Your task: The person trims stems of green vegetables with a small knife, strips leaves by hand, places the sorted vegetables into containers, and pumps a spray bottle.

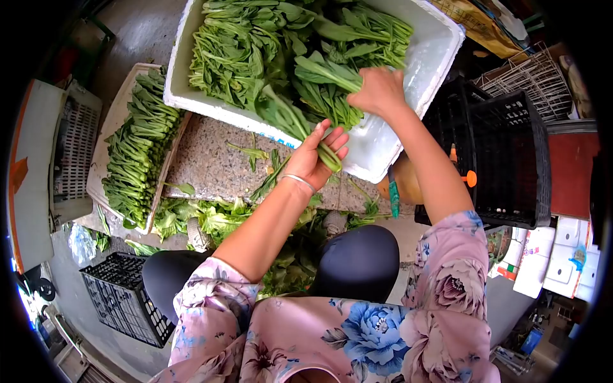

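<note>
A white foam box point(440, 45) holds a heap of leafy green vegetables point(223, 57), stems lined up toward the right and front. My left hand point(310, 159), palm up at the box's near wall, holds a few leafy green stalks point(284, 115). Their cut ends stick out past my fingers, which are only loosely curled. Inside the box, my right hand point(381, 92) is closed around the stems of other leafy greens point(325, 71), whose leaves point left. Its fingertips are partly hidden.
Left of the box, a tray point(96, 153) carries neatly stacked greens point(143, 147). Loose leaves point(230, 217) lie by my feet. A green-handled tool point(394, 195) stands near my right forearm. Black crates point(511, 153) are at right; another black crate point(121, 293) sits at lower left.
</note>
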Action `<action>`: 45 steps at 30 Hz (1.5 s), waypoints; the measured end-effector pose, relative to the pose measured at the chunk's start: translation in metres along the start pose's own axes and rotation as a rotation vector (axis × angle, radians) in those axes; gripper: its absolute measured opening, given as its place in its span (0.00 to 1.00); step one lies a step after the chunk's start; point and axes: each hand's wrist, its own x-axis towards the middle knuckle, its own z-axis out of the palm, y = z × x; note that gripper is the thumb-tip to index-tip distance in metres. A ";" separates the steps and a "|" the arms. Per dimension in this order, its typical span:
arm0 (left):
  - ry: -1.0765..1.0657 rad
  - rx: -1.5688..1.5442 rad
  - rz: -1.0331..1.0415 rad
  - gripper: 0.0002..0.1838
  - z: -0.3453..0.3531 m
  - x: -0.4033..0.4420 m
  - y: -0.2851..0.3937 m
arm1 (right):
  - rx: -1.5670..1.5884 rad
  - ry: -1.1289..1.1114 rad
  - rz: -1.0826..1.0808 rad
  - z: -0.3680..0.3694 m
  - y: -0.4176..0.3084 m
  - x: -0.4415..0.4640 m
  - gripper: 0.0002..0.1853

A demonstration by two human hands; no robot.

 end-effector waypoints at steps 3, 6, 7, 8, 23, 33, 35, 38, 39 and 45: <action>-0.139 -0.015 0.013 0.25 0.005 0.006 -0.007 | 0.200 -0.090 0.016 0.012 -0.015 -0.045 0.22; -0.281 -0.160 -0.041 0.24 0.006 -0.001 -0.009 | 0.295 0.068 -0.221 0.025 -0.024 -0.092 0.28; -0.275 -0.160 -0.042 0.24 0.006 -0.007 -0.009 | 0.335 0.133 -0.348 0.024 -0.023 -0.103 0.28; -0.259 -0.093 0.009 0.22 0.006 -0.014 -0.009 | 0.343 0.125 -0.347 0.021 -0.022 -0.111 0.28; -0.421 -0.307 -0.036 0.13 0.045 -0.064 -0.031 | 1.411 0.406 0.132 -0.011 -0.055 -0.153 0.37; -0.316 -0.480 0.087 0.16 0.051 -0.081 0.004 | 1.238 0.144 0.100 -0.029 -0.061 -0.200 0.12; -0.294 -0.433 0.133 0.17 0.045 -0.082 0.010 | 1.270 0.242 0.030 -0.022 -0.060 -0.206 0.06; -0.266 -0.423 0.248 0.17 0.026 -0.084 0.042 | 1.369 0.068 0.066 -0.051 -0.056 -0.236 0.05; -0.249 -0.370 0.298 0.15 0.016 -0.083 0.057 | 1.429 -0.034 0.039 -0.056 -0.051 -0.241 0.05; -0.421 -0.308 0.385 0.07 -0.010 -0.101 0.115 | 0.981 -0.405 0.032 -0.007 -0.011 -0.181 0.18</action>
